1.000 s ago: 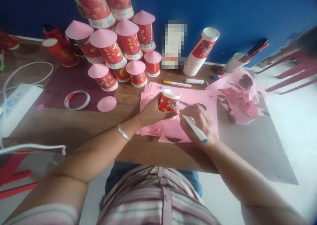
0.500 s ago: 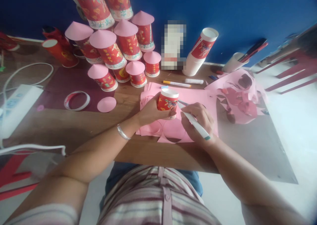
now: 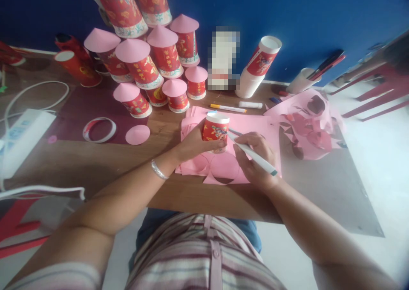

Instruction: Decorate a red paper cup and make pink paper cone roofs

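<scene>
My left hand (image 3: 193,145) grips a small red paper cup (image 3: 216,130) standing upside down on a stack of pink paper (image 3: 255,130). My right hand (image 3: 254,158) is closed on a white marker with a green end (image 3: 255,156), its tip at the cup's right side near the base. Drawn circles and cut-out gaps show on the pink paper just in front of the cup.
A pile of red cups with pink cone lids (image 3: 150,64) stands at the back left. A loose pink cone (image 3: 137,133), a cut cup ring (image 3: 99,129), a power strip (image 3: 22,136), two markers (image 3: 228,108), a tall cup stack (image 3: 258,66), pink scraps (image 3: 306,128) and a pen holder (image 3: 302,80) lie around.
The cup has shifted slightly left and up on the paper with my left hand. The marker tip has moved around the cup's right side and now lies flatter.
</scene>
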Motion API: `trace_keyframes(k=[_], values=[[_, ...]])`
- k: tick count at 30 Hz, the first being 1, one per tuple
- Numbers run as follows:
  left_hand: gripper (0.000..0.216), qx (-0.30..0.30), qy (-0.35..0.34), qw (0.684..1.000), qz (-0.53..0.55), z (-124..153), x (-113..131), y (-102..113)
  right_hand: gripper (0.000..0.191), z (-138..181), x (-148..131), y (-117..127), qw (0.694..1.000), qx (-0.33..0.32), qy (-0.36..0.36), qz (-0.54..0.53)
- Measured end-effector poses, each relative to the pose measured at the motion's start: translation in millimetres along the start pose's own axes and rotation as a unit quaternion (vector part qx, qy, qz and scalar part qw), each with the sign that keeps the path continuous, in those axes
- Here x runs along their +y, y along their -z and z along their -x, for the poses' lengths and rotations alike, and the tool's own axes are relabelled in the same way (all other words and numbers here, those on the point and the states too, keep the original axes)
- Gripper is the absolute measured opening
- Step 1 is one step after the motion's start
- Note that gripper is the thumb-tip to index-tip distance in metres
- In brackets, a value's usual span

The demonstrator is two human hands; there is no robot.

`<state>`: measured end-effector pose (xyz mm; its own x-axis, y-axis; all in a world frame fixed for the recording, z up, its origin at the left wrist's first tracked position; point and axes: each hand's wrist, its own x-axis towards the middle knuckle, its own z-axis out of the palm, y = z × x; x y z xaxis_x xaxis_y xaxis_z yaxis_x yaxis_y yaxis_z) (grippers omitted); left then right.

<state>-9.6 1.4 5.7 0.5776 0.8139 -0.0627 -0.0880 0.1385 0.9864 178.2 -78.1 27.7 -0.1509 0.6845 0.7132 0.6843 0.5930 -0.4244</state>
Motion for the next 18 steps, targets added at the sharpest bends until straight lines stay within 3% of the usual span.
trace_keyframes(k=[14,18], values=[[0.058,0.007,0.021,0.999,0.024,-1.1,-0.6,2.8,0.011,2.1,-1.7,-5.9,1.0,-0.003,0.006,-0.016],[0.059,-0.024,0.017,0.999,0.042,-0.5,-4.4,6.8,0.013,1.7,-2.3,-5.8,1.0,0.004,0.007,-0.004]])
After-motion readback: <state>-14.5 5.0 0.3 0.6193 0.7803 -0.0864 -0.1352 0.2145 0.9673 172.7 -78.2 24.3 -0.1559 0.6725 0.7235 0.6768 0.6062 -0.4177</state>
